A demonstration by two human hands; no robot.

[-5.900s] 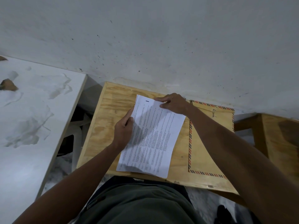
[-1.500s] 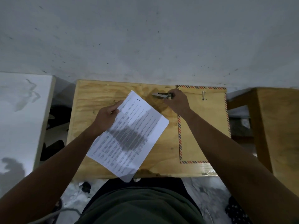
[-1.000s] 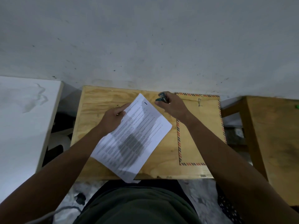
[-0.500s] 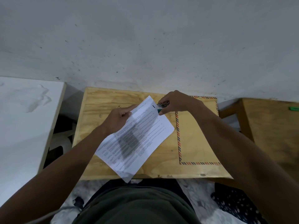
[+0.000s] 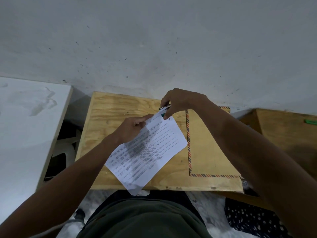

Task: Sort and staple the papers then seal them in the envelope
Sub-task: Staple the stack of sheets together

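Right hand (image 5: 181, 102) now brings small metal stapler (image 5: 165, 108) onto top corner of white printed paper sheets (image 5: 147, 150); a second ago it was fetching it from plywood worktop (image 5: 111, 110). Right grip pinching stapler. Left hand (image 5: 133, 128) pinches sheets' upper edge, lifted over worktop. Stapling looks imminent; brown striped-border envelope (image 5: 205, 152) lies beside, unfilled.

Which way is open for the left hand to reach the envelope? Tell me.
Probably none yet: the left hand grips the papers, and the right hand with the stapler crosses above the envelope.
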